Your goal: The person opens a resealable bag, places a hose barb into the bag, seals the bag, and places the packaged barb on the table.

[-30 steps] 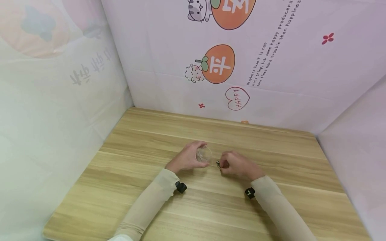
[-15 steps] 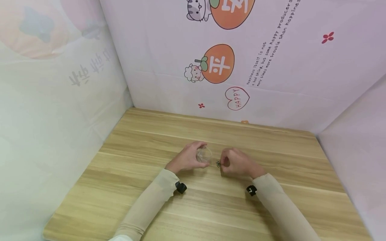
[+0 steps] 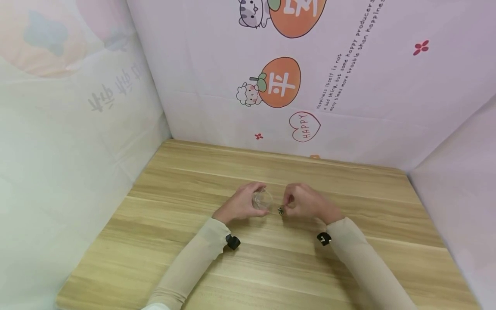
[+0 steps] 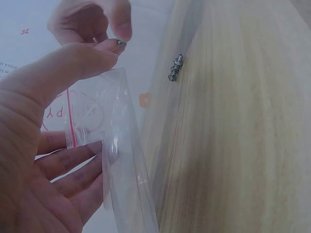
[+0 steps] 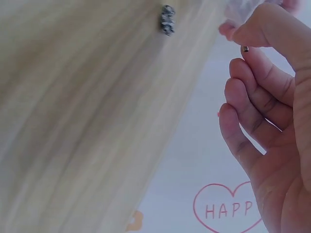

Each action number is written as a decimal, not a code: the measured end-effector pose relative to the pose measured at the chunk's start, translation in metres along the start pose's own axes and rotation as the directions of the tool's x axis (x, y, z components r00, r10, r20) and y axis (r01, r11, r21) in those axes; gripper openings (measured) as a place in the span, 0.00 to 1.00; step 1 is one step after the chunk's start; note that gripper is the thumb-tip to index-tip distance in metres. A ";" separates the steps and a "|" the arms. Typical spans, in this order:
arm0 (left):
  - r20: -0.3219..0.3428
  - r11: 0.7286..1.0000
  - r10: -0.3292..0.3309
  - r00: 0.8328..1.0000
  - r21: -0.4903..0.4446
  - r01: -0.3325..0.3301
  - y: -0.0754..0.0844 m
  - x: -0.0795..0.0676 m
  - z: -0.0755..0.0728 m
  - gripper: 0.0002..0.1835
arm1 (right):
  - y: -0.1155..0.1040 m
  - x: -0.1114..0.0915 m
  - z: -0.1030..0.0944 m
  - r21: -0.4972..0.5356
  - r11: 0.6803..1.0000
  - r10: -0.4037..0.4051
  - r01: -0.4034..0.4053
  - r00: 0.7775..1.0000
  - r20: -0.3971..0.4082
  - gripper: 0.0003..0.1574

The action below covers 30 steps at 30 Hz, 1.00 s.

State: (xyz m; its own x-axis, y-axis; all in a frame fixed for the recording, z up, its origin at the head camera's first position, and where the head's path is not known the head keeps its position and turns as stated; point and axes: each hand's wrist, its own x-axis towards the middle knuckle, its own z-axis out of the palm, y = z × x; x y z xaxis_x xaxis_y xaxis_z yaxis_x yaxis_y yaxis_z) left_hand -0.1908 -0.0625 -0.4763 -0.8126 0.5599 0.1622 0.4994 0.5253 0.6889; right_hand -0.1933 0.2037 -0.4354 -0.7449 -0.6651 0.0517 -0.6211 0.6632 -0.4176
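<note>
My left hand (image 3: 242, 202) curves its thumb and fingers around a clear zip bag (image 3: 262, 199), spreading its mouth. A red line (image 4: 71, 119) along the bag's zip shows in the left wrist view. Just to the right, my right hand (image 3: 306, 202) pinches a tiny metal piece (image 5: 245, 49) between thumb and index finger, close to the bag's mouth. Its other fingers are loosely bent in the right wrist view. A small cluster of dark metal pieces (image 4: 176, 67), perhaps screws, lies on the table between the hands; their exact kind is too small to tell.
The wooden table (image 3: 186, 258) is bounded by a printed white sheet (image 3: 217, 86) at the back and white sheets at both sides. A black wrist camera (image 3: 233, 242) sits on the left sleeve, another camera (image 3: 323, 238) on the right.
My right hand has shifted slightly away from me and turned a little, staying near the metal pieces. The left hand and the bag have stayed almost still.
</note>
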 end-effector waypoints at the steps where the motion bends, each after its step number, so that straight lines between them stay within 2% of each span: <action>1: 0.001 1.000 0.002 1.000 0.002 -0.002 0.000 0.000 0.000 0.46 | -0.002 0.000 -0.002 -0.002 1.000 0.004 -0.004 1.000 0.000 0.09; 8: -0.005 1.000 0.003 1.000 0.002 -0.003 0.001 -0.001 0.000 0.46 | -0.009 0.007 -0.013 -0.020 1.000 0.003 -0.004 1.000 -0.020 0.10; 16: -0.002 1.000 -0.012 1.000 0.013 0.012 0.002 -0.002 0.000 0.46 | -0.016 0.018 -0.018 -0.021 0.997 -0.076 0.075 0.996 -0.057 0.09; 21: 0.006 0.999 -0.032 0.999 -0.005 0.032 0.004 -0.002 -0.002 0.46 | -0.021 0.024 -0.020 -0.036 0.994 -0.100 0.098 0.994 -0.047 0.07; 30: 0.013 0.999 -0.023 1.000 -0.024 0.023 0.005 -0.001 -0.001 0.45 | -0.029 0.032 -0.021 -0.045 0.989 -0.144 0.142 0.989 -0.040 0.06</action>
State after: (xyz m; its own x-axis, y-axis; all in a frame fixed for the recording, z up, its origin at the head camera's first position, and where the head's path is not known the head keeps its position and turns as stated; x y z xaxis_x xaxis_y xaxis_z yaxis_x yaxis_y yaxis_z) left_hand -0.1875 -0.0614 -0.4719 -0.8198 0.5559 0.1376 0.4735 0.5228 0.7089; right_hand -0.2041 0.1707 -0.4028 -0.6567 -0.7396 0.1475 -0.7311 0.5764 -0.3651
